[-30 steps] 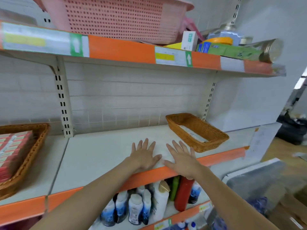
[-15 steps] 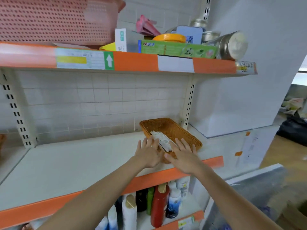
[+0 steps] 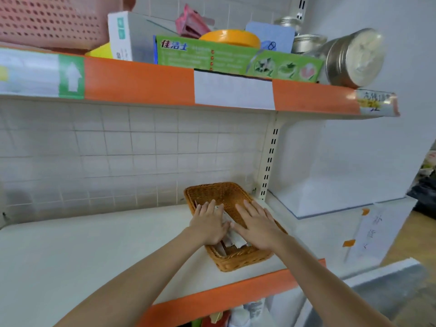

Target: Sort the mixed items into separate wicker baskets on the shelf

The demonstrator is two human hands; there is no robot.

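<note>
Both hands reach forward over the wicker basket (image 3: 238,260), which sits on the white shelf (image 3: 94,244) near its orange front edge. The left hand (image 3: 208,223) lies palm down over the left half of the basket, fingers straight and close together, pointing away from the person. The right hand (image 3: 257,224) lies palm down just beside it over the right half, fingers straight and slightly spread. The thumbs almost meet in the middle. Under and between the two palms is a flat white packet (image 3: 232,237) inside the basket; both hands seem to rest on it, though whether they press it or only touch it cannot be told. Neither hand curls around anything.

Beyond the fingertips is the far end of the basket, then the tiled back wall (image 3: 132,156). Above the hands runs the upper shelf (image 3: 141,79) with its orange strip. On it, up and to the left of the hands, is a pink plastic basket (image 3: 47,20); straight above are a white box (image 3: 122,36), a green box (image 3: 236,60) and a yellow lid (image 3: 230,37); up and to the right lies a metal tin (image 3: 351,60) on its side.
</note>
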